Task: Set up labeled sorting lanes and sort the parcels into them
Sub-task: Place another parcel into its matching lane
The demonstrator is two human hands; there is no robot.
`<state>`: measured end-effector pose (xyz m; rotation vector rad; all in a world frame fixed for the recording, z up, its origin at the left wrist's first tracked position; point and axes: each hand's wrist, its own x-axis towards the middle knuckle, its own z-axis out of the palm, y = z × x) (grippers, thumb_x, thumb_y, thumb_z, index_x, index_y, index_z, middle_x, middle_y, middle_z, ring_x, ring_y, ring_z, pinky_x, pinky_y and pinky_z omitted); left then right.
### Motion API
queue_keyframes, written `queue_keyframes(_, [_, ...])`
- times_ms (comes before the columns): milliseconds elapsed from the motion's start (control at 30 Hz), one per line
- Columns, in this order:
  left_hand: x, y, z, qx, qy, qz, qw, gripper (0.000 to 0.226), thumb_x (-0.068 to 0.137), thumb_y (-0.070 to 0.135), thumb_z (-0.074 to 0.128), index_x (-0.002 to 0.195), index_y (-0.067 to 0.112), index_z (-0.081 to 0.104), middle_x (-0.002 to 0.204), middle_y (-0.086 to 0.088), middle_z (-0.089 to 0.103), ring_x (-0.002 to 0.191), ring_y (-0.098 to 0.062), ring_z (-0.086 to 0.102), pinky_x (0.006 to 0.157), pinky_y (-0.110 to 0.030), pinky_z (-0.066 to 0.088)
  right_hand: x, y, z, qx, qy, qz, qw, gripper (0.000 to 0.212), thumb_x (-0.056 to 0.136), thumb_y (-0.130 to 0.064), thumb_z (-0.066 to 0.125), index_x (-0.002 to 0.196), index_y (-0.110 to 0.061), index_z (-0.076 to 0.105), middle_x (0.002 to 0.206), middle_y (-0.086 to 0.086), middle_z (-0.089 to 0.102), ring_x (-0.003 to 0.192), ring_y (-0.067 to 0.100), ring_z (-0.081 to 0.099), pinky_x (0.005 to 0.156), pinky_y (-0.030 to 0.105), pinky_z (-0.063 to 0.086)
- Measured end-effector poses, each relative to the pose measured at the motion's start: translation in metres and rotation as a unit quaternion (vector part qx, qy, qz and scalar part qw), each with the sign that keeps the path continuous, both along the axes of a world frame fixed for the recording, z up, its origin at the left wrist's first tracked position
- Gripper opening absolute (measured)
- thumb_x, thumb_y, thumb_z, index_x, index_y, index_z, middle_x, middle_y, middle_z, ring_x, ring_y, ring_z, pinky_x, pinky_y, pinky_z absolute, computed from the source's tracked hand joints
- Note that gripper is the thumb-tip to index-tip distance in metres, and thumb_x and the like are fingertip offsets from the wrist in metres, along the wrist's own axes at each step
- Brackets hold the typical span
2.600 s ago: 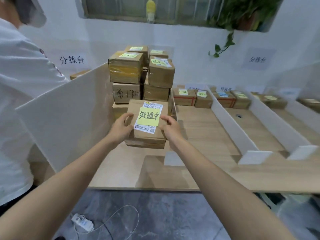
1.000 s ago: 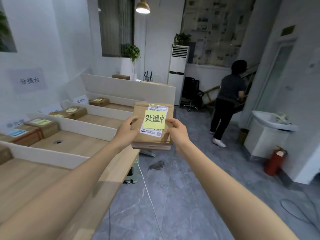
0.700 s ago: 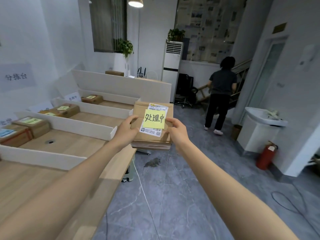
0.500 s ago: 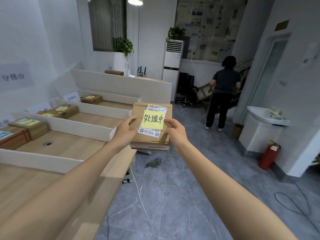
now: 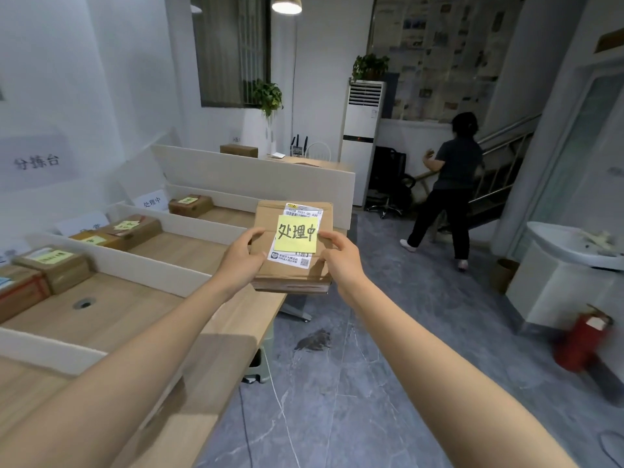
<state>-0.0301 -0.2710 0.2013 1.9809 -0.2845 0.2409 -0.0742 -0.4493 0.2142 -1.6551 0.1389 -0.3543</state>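
I carry a flat cardboard parcel (image 5: pixel 266 224) with a white shipping label and a yellow note reading 处理中. My left hand (image 5: pixel 241 260) grips its left edge and my right hand (image 5: pixel 339 256) grips its right edge. The parcel hangs in the air just past the front edge of the wooden table (image 5: pixel 216 359). White dividers (image 5: pixel 148 270) split the table into lanes. The far lane holds one parcel (image 5: pixel 190 205) beside a white sign (image 5: pixel 151 201) reading 处理中. Nearer lanes hold parcels (image 5: pixel 133 228) (image 5: pixel 54 265) with yellow notes.
A person in dark clothes (image 5: pixel 452 190) stands near the stairs at the back right. A white sink cabinet (image 5: pixel 567 275) and a red fire extinguisher (image 5: pixel 579 342) stand at the right. A tall white air conditioner (image 5: pixel 363 136) is at the back. Grey floor lies right of the table.
I have turned right from the stack of parcels and walked along the table with the parcel in both hands. The far lanes are now closer. The person at the back has shifted.
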Motion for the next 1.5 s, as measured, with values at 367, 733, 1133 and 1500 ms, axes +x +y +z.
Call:
queue_keyframes(367, [0.092,-0.05,0.004,0.0,-0.004,0.047,0.999,0.05,0.089,0.004,0.054,0.135,0.021,0.047,0.141,0.001,0.046,0.13,-0.019,0.04,0.096,-0.031,0.041,0.106,-0.055,0.005,0.018,-0.003,0.06,0.998,0.042,0.09,0.007,0.045,0.127,-0.011,0.055,0.131,-0.001,0.053,0.113,0.006,0.045,0.093,0.027,0.047])
queue_keyframes(733, [0.186,-0.081,-0.009,0.014,0.002,0.049,0.999,0.049,0.09,0.002,0.055,0.135,0.019,0.047,0.143,0.0,0.045,0.133,-0.02,0.038,0.095,-0.025,0.033,0.206,-0.087,-0.016,0.029,0.017,0.061,0.998,0.042,0.089,0.008,0.045,0.122,-0.016,0.057,0.132,-0.002,0.054,0.106,0.005,0.047,0.098,0.039,0.05])
queue_keyframes(1133, [0.366,-0.091,0.002,0.008,-0.006,0.054,0.999,0.049,0.09,0.004,0.056,0.136,0.02,0.047,0.142,-0.001,0.046,0.13,-0.02,0.04,0.097,-0.029,0.037,0.387,-0.098,0.002,-0.001,0.015,0.064,0.998,0.041,0.092,0.005,0.043,0.122,-0.019,0.057,0.136,-0.001,0.052,0.122,0.023,0.051,0.068,0.022,0.045])
queue_keyframes(1500, [0.481,-0.101,0.023,0.016,-0.001,0.061,0.998,0.048,0.093,0.006,0.053,0.138,0.021,0.043,0.146,-0.001,0.042,0.135,-0.021,0.036,0.108,-0.042,0.038,0.518,-0.108,0.008,0.013,0.022,0.072,0.997,0.04,0.091,0.003,0.045,0.116,-0.026,0.057,0.139,-0.002,0.05,0.12,0.022,0.051,0.091,0.037,0.051])
